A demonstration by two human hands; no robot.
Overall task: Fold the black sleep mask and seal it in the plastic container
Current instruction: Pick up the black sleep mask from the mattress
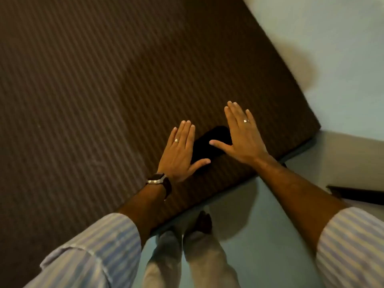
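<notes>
From the camera on my head I look down at a wide brown surface with fine ribbed stripes [104,90], and near its front edge lies the black soft fabric sleep mask [209,145], a dark oblong shape that sits between my two hands. My left hand [179,156] is spread flat with all fingers straight, and it holds nothing; its thumb reaches to the near end of the mask and the palm lies just beside it. My right hand [242,138] is flat and open too, gripping nothing, with the thumb laid across the mask and the palm at its far side. I cannot tell if the mask is already folded, because it is only a black patch without detail. I judge it will be very light and limp, so it will not keep a fold by itself and may spring open when I let go; it is not fragile and not slippery on this ribbed cloth. I think the best place to take hold is at the two short ends, pinching each between thumb and fingers, and then bring one end over the other. The plastic container is not in view, so I must find it afterwards. Below the surface edge I see the pale floor [270,235]
</notes>
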